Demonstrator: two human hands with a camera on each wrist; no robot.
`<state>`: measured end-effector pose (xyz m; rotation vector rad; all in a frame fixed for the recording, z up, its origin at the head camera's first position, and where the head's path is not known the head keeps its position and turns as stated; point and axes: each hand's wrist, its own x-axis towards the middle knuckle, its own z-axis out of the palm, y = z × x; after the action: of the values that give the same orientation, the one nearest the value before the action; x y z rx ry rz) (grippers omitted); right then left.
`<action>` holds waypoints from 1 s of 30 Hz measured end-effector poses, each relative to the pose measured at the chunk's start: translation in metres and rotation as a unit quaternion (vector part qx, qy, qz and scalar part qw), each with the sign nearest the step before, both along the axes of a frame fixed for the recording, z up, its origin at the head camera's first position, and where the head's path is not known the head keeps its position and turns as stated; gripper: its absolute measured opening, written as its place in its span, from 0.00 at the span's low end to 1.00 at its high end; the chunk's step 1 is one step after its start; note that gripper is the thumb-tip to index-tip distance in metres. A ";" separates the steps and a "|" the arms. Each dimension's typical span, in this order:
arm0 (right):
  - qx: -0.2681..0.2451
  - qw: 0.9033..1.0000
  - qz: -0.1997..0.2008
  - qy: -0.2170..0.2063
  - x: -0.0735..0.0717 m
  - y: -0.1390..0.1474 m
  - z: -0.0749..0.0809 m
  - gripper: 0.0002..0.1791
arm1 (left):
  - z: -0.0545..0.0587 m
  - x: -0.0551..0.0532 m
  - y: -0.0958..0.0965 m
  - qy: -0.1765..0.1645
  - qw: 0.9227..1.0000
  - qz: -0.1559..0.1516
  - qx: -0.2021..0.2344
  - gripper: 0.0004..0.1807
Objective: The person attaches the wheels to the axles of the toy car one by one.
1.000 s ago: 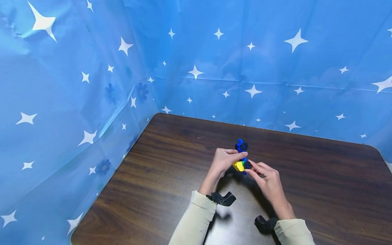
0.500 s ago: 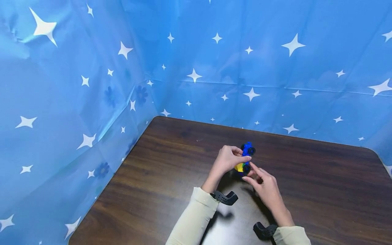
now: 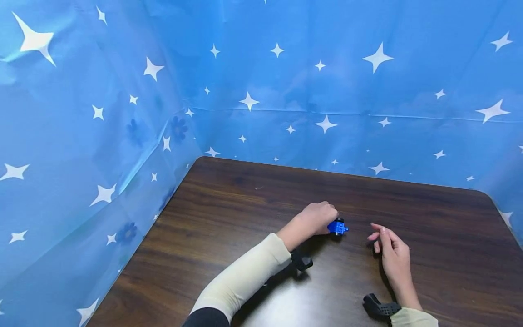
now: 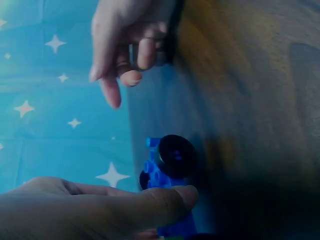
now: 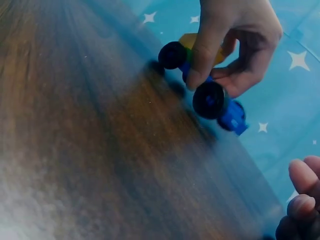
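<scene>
A small toy car of blue building bricks, with black wheels and a yellow part, is pinched between the thumb and fingers of my left hand. In the right wrist view, the toy car tilts above the table, its yellow part partly behind the fingers. A black wheel shows beyond the thumb in the left wrist view. My right hand is apart from the car, to its right, fingers loosely bent and holding nothing.
The dark wood table lies under both hands. Blue star-printed cloth hangs behind its far edge and along the left. A black wrist mount sits on the right wrist, another on the left.
My right hand has let go of the toy car and moved right. The left hand has turned the car, so its blue end now points right instead of away from me.
</scene>
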<state>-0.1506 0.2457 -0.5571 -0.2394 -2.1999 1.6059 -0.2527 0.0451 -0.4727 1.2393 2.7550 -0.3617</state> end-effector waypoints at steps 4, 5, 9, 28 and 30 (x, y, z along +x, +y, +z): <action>0.022 1.000 0.013 -0.008 -0.001 -0.004 -0.002 0.23 | -0.003 0.002 0.002 0.008 1.000 0.002 -0.021 0.18; 0.028 0.999 0.014 -0.007 -0.002 -0.004 -0.002 0.23 | -0.004 0.002 0.002 0.010 1.000 0.001 -0.024 0.18; 0.053 0.998 0.028 -0.007 -0.005 -0.008 -0.001 0.22 | -0.004 0.000 -0.003 0.018 0.999 0.008 -0.029 0.20; 0.065 0.997 0.048 -0.015 -0.009 0.001 -0.004 0.23 | -0.003 0.001 -0.042 0.006 0.996 0.040 0.085 0.30; 0.070 0.996 0.042 -0.017 -0.007 0.006 -0.005 0.23 | -0.008 0.002 -0.042 0.014 0.995 0.029 0.096 0.27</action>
<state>-0.1576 0.2519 -0.5616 -0.1362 -2.3666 1.4918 -0.2511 0.0029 -0.4811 1.1982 2.8996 -0.1130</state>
